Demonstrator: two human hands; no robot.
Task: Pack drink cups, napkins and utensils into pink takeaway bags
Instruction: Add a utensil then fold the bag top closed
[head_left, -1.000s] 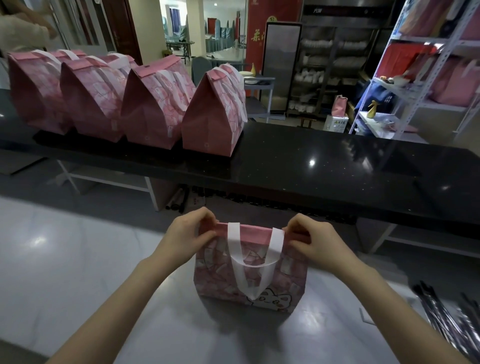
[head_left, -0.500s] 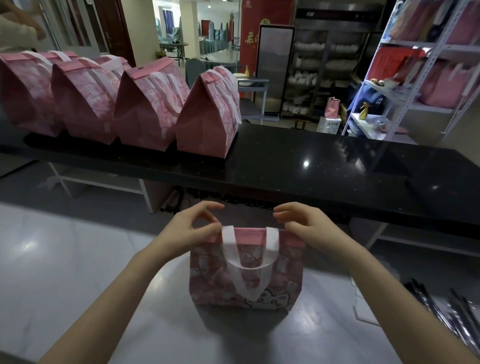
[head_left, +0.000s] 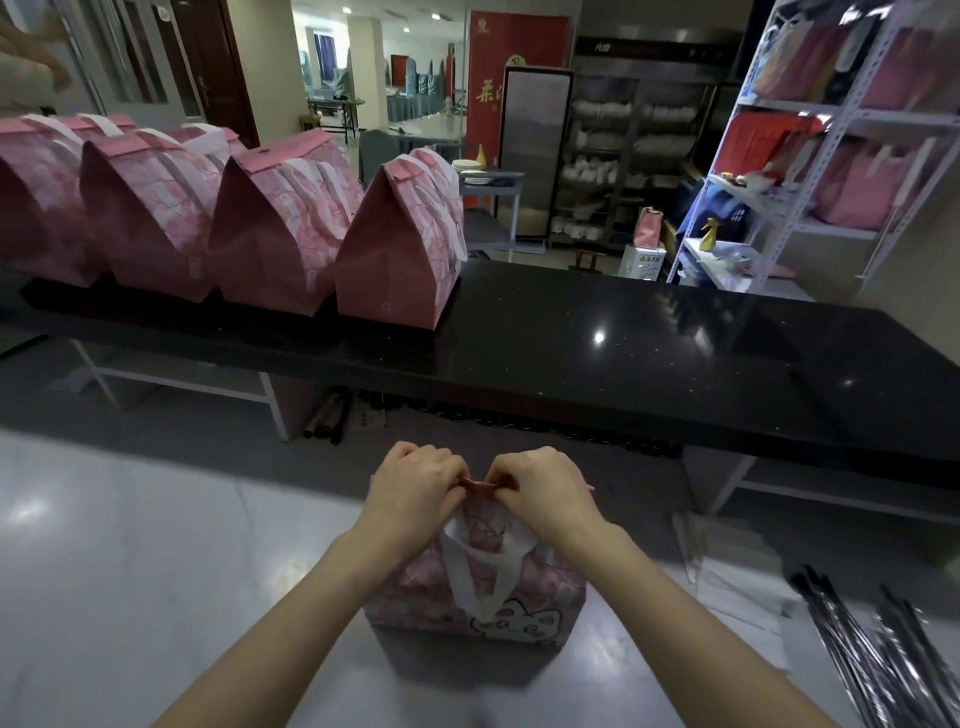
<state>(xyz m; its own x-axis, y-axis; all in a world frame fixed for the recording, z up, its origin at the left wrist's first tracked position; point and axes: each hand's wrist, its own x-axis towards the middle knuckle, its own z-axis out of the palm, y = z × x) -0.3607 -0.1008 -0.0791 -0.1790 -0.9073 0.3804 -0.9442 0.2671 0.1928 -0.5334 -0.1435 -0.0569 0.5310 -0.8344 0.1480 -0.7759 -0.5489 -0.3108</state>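
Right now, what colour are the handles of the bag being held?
The pink bag has white handles; head view.

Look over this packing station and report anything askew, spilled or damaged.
Nothing stands out. The closed bags stand upright in a row on the black counter. The left hand and right hand both pinch the top edge of the pink bag, which sits upright on the white table.

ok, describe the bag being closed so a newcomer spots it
Below the long black counter lies a pale worktop. The pink bag stands there, left hand and right hand pinching its top. Unlike the closed bags on the counter, it shows a cartoon face.
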